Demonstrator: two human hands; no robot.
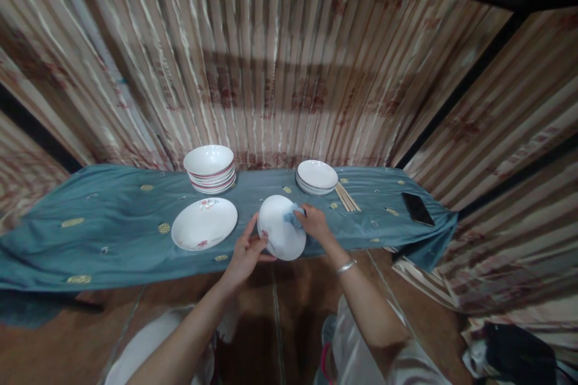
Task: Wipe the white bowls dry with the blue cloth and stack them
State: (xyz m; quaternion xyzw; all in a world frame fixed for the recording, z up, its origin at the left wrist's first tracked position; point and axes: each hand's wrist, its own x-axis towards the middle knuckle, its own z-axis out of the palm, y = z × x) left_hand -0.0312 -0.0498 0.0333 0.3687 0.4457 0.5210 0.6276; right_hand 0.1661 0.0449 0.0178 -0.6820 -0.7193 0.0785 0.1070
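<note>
A white plate [280,231] with a small red flower is tilted up over the table's front edge. My left hand [247,252] grips its left rim, thumb on the face and fingers underneath. In my right hand [313,222] is a bunched light-blue cloth [293,215], pressed against the plate's upper right face. A silver bracelet circles my right wrist. To the left lies a larger oval white plate [205,225] with red flowers. Behind my right hand stands a stack of small white plates [317,174], with several wooden chopsticks [347,197] beside it.
A stack of white bowls [209,162] with red rims stands at the back left. On the right lies a black phone [418,209]. A teal patterned cloth [130,234] covers the narrow table. Striped curtains [266,90] hang behind, and dark metal posts [465,90] frame the sides.
</note>
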